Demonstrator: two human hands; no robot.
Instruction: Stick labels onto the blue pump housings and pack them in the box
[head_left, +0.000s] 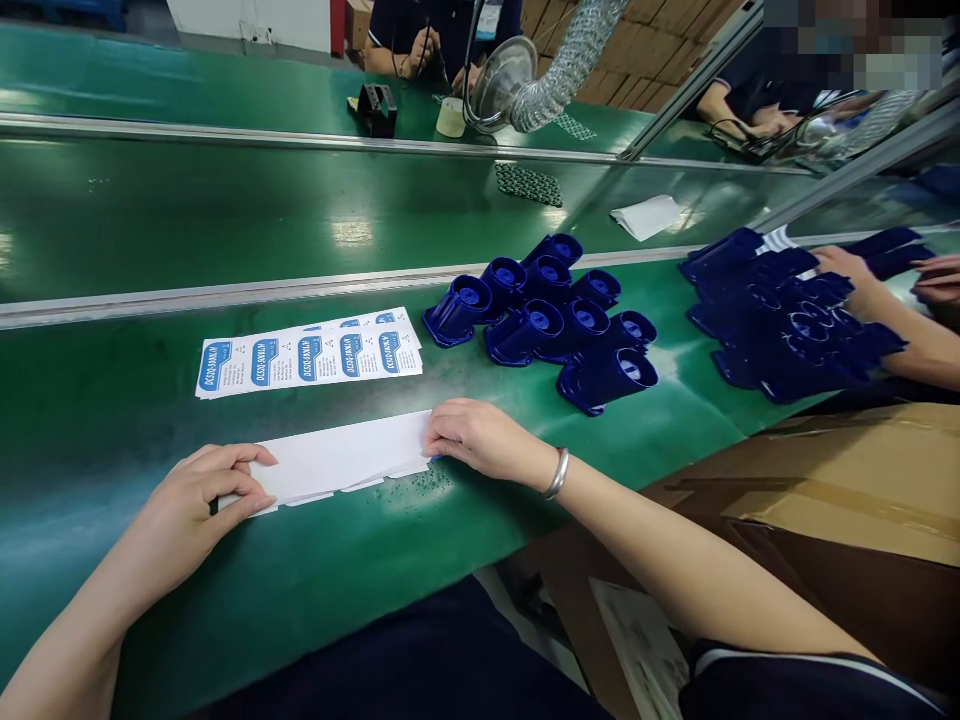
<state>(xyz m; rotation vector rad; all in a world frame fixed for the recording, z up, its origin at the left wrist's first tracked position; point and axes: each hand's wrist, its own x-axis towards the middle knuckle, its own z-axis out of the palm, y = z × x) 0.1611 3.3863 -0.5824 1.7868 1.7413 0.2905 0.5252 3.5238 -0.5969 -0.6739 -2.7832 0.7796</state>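
Note:
A stack of white paper strips (349, 455) lies blank side up on the green bench top, its lower edges uneven. My left hand (202, 495) holds the left end, thumb below and fingers above. At the other end, my right hand (469, 435) pinches the strips, its fingers closed; a small bit of blue shows under the fingertips. Just beyond lie sheets of blue-and-white printed labels (315, 358), face up and overlapping. To their right stands a group of several dark blue plastic cup-like parts (541, 318) with round openings.
More blue parts (795, 320) sit at the right beside another person's hand (855, 285). A cardboard box (855, 480) stands at the bench's right edge. Across the conveyor belt (262, 210) is a co-worker (450, 40) near a flexible metal duct (574, 65). White paper (646, 216) lies on the belt.

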